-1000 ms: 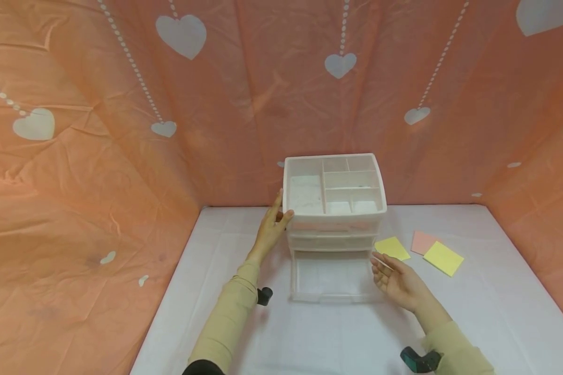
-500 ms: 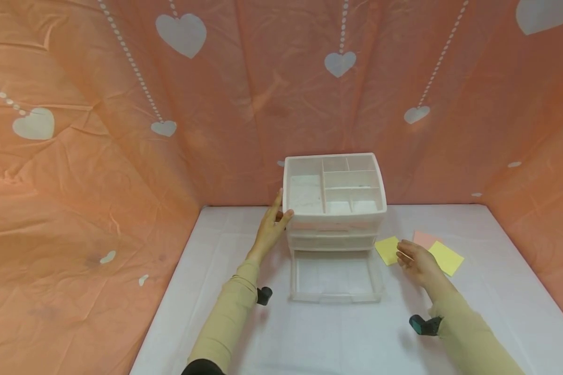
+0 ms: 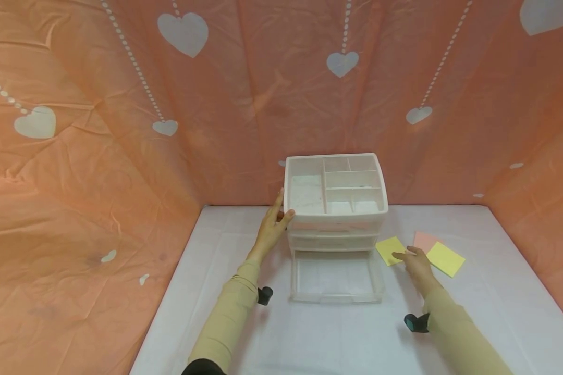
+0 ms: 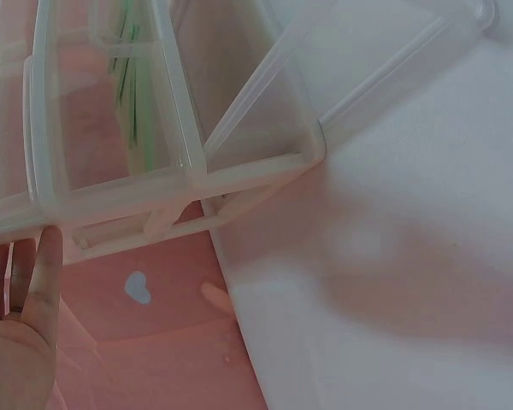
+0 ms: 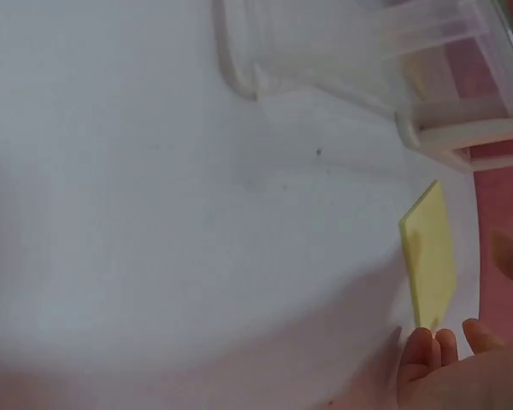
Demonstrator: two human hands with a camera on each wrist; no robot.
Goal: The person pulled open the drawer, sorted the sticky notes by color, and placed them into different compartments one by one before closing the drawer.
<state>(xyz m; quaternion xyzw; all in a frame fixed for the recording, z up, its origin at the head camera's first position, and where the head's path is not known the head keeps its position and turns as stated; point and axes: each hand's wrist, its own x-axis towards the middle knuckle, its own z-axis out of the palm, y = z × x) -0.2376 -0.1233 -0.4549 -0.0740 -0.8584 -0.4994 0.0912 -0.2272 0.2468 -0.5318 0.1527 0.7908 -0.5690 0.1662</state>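
A white plastic drawer organizer point(image 3: 336, 215) stands at the back of the table, its bottom drawer point(image 3: 336, 298) pulled out. My left hand point(image 3: 268, 232) rests against the organizer's left side, thumb at the front corner and fingers stretched along the wall. In the left wrist view, those fingers point(image 4: 44, 286) touch the side near its edge. Right of the organizer lies a yellow sticky-note pad point(image 3: 388, 251). My right hand point(image 3: 418, 264) reaches over its right edge, thumb and fingers spread apart. The right wrist view has fingertips point(image 5: 421, 340) right at the near end of that pad.
A pink sticky-note pad point(image 3: 424, 240) and a second yellow pad point(image 3: 447, 259) lie overlapped, right of my right hand. Something green and striped point(image 4: 130, 94) shows through a clear drawer wall. An orange curtain point(image 3: 262, 104) with hearts encloses the white table point(image 3: 319, 344).
My right hand has moved right, from beside the pulled-out drawer to the nearer yellow pad, and its fingers have spread. The left hand stays at the organizer's side.
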